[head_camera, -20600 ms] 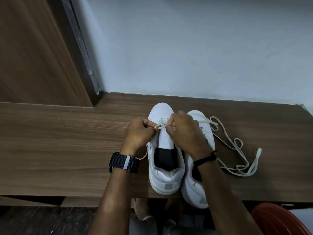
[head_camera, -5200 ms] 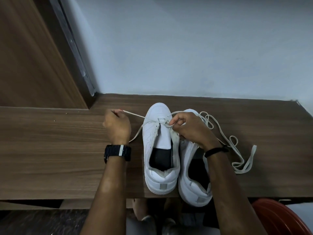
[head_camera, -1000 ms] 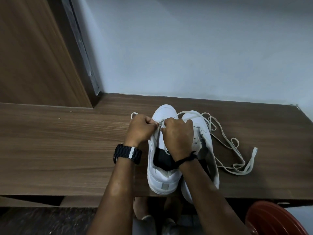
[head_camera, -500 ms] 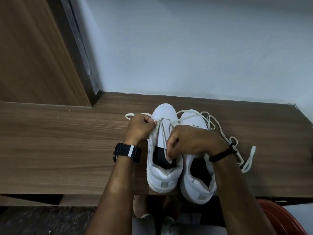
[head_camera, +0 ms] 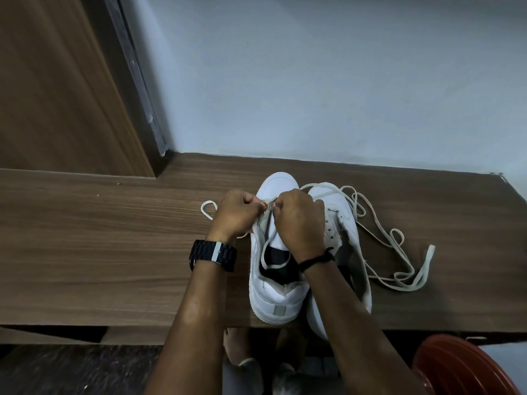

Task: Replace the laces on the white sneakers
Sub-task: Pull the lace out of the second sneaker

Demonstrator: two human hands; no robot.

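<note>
Wooden bench (head_camera: 114, 252): two sneakers (head_camera: 273, 295), loose lace (head_camera: 399, 252)

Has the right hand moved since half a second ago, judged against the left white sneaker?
Yes. The right hand has gone forward, from over the left white sneaker's dark opening up toward its toe, meeting the left hand.
</note>
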